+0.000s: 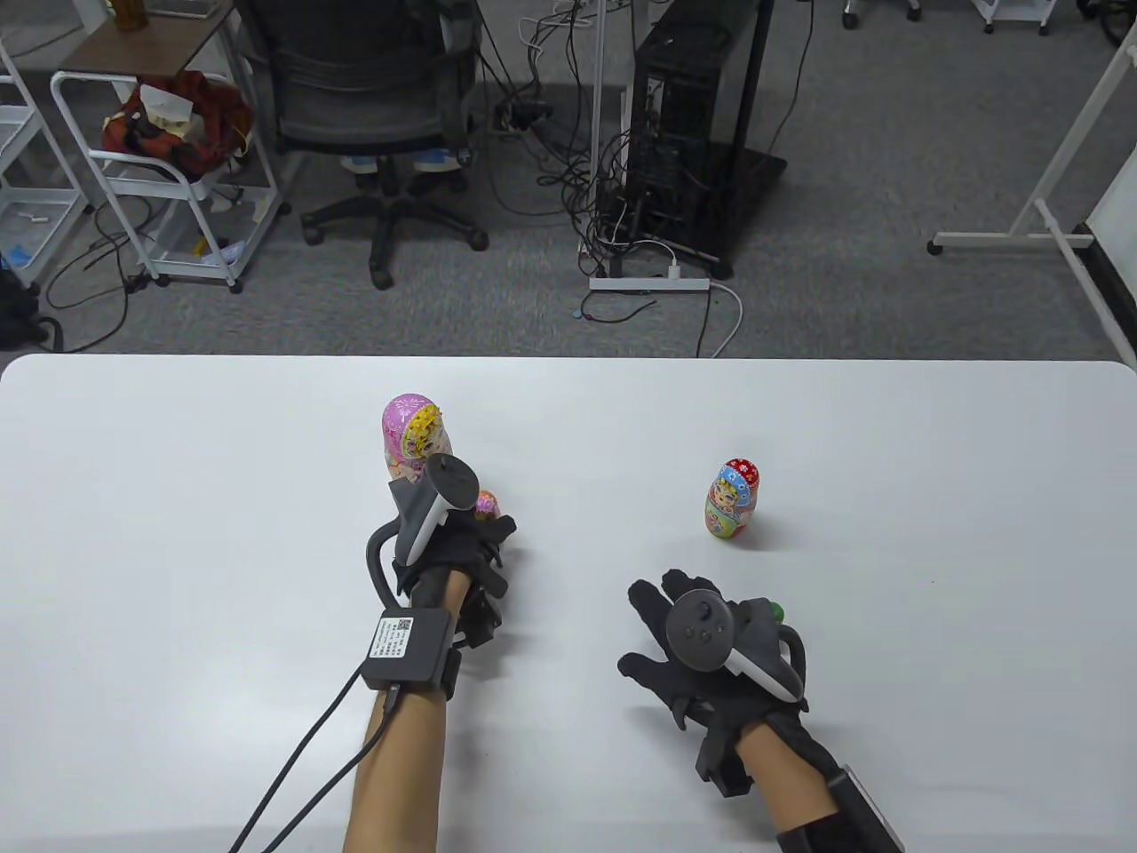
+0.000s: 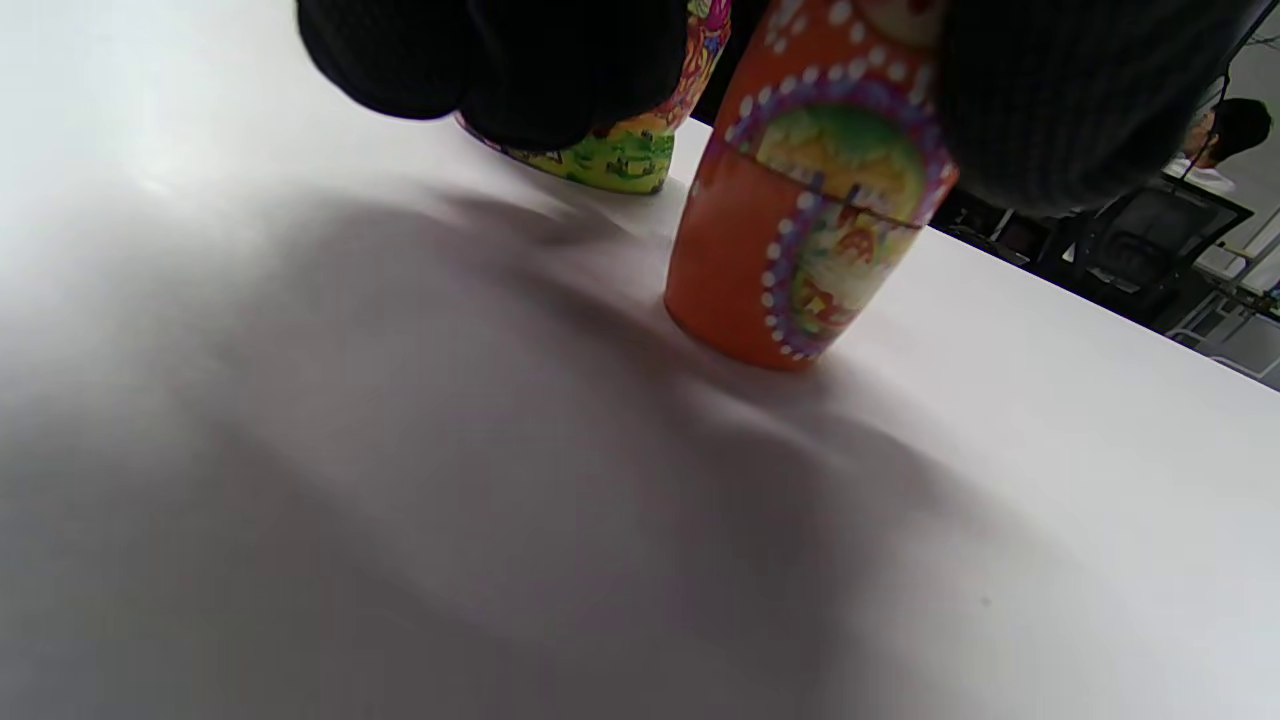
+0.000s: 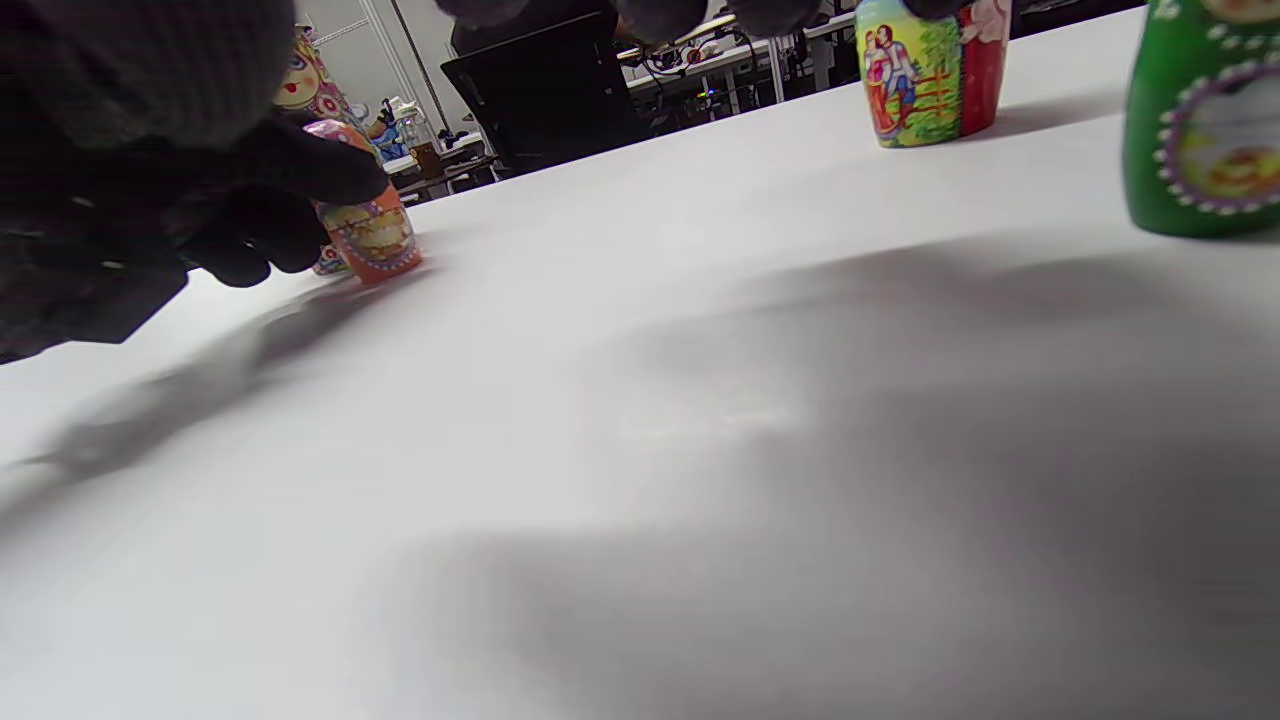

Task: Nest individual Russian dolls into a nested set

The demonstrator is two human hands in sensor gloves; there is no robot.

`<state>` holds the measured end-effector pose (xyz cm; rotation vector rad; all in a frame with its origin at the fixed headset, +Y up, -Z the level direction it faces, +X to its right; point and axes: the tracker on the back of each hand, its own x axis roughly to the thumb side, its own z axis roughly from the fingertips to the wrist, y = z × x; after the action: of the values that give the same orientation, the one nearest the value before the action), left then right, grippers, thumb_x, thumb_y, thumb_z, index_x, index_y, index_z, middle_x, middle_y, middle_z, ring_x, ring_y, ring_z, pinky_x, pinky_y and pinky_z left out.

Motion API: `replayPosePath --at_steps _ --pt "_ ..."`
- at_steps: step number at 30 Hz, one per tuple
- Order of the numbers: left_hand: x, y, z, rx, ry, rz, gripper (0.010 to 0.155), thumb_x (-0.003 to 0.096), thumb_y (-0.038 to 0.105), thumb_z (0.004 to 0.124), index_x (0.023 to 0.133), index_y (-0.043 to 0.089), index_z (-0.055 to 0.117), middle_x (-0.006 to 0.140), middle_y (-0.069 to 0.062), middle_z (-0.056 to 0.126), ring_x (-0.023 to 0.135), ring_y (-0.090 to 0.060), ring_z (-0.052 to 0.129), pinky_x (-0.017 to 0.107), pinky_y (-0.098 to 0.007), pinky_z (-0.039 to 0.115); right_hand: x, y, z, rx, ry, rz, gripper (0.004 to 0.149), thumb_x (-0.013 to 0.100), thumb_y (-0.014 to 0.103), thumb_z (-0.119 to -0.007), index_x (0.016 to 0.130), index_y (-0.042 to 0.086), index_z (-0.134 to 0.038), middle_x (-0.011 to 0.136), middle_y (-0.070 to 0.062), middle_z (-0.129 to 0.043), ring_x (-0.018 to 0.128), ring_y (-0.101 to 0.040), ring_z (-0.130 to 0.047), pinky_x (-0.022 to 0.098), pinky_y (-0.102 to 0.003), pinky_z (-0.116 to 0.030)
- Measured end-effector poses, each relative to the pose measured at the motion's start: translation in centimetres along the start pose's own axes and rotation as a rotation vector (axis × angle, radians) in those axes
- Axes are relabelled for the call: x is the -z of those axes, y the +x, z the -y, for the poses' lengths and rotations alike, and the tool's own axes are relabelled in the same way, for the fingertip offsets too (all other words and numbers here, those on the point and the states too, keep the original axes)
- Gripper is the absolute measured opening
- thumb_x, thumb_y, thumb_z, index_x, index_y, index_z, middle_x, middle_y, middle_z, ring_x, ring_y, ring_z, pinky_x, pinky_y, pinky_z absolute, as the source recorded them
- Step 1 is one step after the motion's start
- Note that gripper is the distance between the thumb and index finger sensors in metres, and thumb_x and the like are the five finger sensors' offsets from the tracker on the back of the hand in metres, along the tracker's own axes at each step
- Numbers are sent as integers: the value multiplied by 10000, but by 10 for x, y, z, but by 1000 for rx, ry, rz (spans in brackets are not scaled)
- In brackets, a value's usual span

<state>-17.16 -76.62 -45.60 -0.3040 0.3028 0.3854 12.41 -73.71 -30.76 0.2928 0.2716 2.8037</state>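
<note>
The orange doll (image 2: pixel 810 220) is gripped by the left hand (image 1: pixel 449 551); the right hand (image 1: pixel 702 644) is spread. Probably light, smooth and hollow, the doll is best held above and below its seam.

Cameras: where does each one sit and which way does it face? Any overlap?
Table view: overhead, looking down at the table and office floor beyond; both forearms, left hand, right hand.
Left wrist view: low over the table, facing the orange doll; dark fingers on top.
Right wrist view: low, facing across the table; fingers at left.
Shared: both wrist views show the orange doll.
</note>
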Motion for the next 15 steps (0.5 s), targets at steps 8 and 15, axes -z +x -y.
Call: replayPosePath --at_steps 8,15 --pt "-11 -3 14 -35 -39 45 788 396 601 821 1036 400 408 1124 -96 481 989 -311 599 731 -503 592 0 -1 -4 -2 11 -5 737 460 610 -716 1065 376 -366 1180 -87 -328 1098 -398 -393 759 -647 -417" --pt "-58 4 25 68 -65 262 773 387 584 829 1019 376 437 1114 -113 636 1025 -338 701 715 -564 662 -5 9 -5 -23 -25 47 721 463 599 -710 1059 378 -369 1174 -78 -352 1093 -387 -423 758 -638 -436"
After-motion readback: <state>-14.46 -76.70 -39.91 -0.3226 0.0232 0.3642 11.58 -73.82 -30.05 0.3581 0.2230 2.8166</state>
